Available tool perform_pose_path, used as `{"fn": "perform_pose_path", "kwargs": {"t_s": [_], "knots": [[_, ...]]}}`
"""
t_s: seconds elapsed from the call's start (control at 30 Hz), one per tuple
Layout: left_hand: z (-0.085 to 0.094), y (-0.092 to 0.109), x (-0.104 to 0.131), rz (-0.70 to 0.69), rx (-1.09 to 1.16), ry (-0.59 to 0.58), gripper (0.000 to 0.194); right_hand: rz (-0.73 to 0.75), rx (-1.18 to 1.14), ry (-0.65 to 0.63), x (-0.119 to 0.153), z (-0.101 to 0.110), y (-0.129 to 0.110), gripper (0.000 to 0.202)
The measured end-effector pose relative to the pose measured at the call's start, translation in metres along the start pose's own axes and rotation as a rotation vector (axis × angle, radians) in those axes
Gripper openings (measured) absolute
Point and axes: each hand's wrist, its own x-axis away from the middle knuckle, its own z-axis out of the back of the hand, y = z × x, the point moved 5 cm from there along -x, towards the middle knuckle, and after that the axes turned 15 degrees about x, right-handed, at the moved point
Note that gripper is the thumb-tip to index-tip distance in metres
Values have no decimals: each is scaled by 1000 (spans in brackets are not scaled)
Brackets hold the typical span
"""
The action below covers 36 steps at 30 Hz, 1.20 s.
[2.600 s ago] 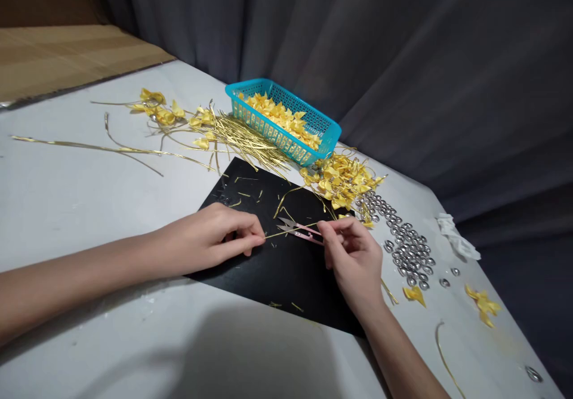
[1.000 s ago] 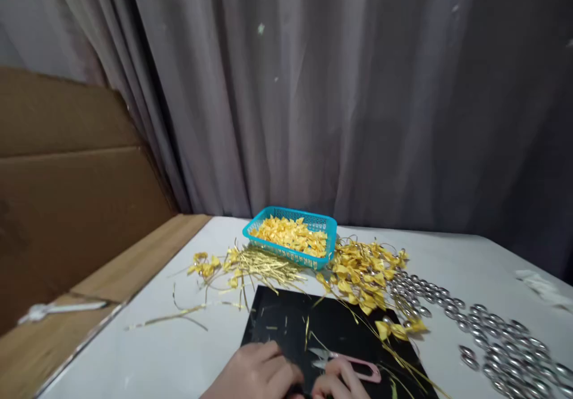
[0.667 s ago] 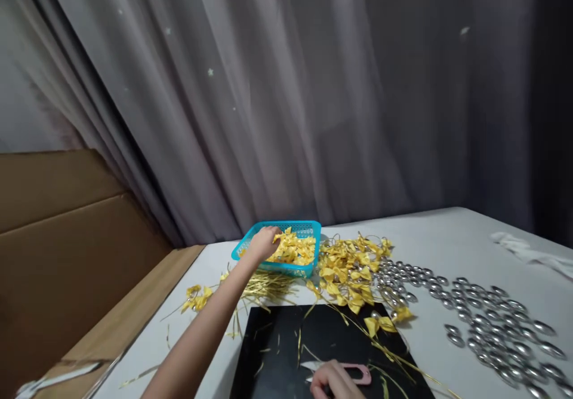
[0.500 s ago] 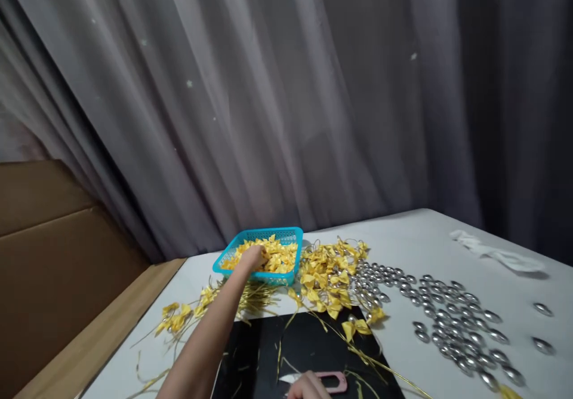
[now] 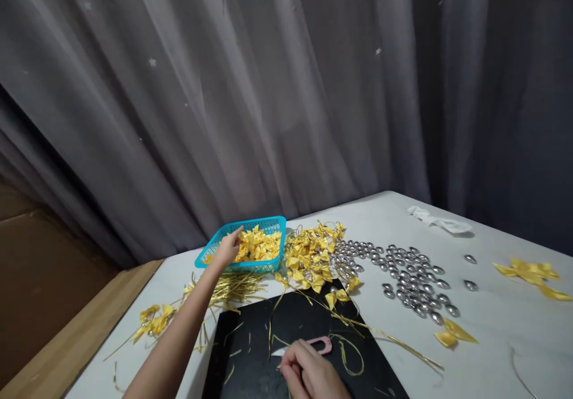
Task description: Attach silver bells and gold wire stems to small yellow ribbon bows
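My left hand (image 5: 228, 248) reaches into a blue plastic basket (image 5: 283, 238) of small yellow ribbon bows (image 5: 259, 245). One finger is stretched out and the others dip among the bows, partly hidden; no held bow shows. Low in the view, my right hand (image 5: 311, 370) is closed, thumb and fingertips pressed together. Whatever they pinch is too small or hidden to make out. Just behind that hand, pink-handled thread snips (image 5: 326, 345) lie on a black board (image 5: 250, 327), partly covered by the hand.
Gold wire ties (image 5: 237, 288) lie before the basket. Right of it are a heap of wired yellow bows (image 5: 308, 255) and many silver oval beads (image 5: 412, 279). Further off are a white cloth (image 5: 439, 220) and loose yellow ribbon (image 5: 532, 272). A cardboard box (image 5: 40, 279) stands left; a grey curtain (image 5: 268, 88) hangs behind.
The view has turned to the right, showing more of the table there. My left hand has lifted slightly toward the basket's left side. More of my right hand now shows over the board.
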Motion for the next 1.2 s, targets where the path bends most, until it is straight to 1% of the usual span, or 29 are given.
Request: {"fn": "perform_pose_path", "kwargs": {"t_s": [0.07,0.13,0.17,0.23,0.3,0.4,0.47,0.5,0.53,0.67,0.73,0.8,0.87,0.93,1.0,1.07,1.2], "knots": [[1,5,7,6,117,73,33,-2,-35,-33,1,3,-2,14],[0,12,21,11,246,144,32,-22,-76,-77,3,7,-4,15],[-2,15,33,16,313,172,31,-35,-103,-92,4,9,-6,17],[-12,20,63,32,440,198,29,-63,-100,-67,4,16,-8,19],[-26,20,100,73,555,184,32,-62,-55,-42,4,21,-11,18],[-46,16,153,177,699,124,34,-87,12,-9,4,24,-10,20],[-57,14,178,232,774,82,34,-129,9,27,3,26,-6,21],[-62,15,186,246,805,57,34,-132,3,51,3,27,-4,26],[-65,17,191,251,836,37,33,-119,11,77,2,29,-3,31],[-76,29,198,250,931,-37,35,73,93,138,-5,37,-3,24],[-80,32,199,261,994,-69,35,89,110,204,-7,42,-1,25],[-81,32,200,279,1041,-77,34,81,100,268,-8,47,1,22],[-81,29,201,297,1059,-76,33,123,111,263,-8,47,0,20],[-81,27,201,309,1064,-84,33,205,152,204,-8,44,-3,23],[-82,25,200,317,1062,-101,34,262,187,145,-8,41,-4,20],[-82,25,199,319,1062,-90,34,250,194,139,-9,40,-2,12],[-80,28,199,296,1060,-44,24,188,222,221,-7,44,-2,16]]}}
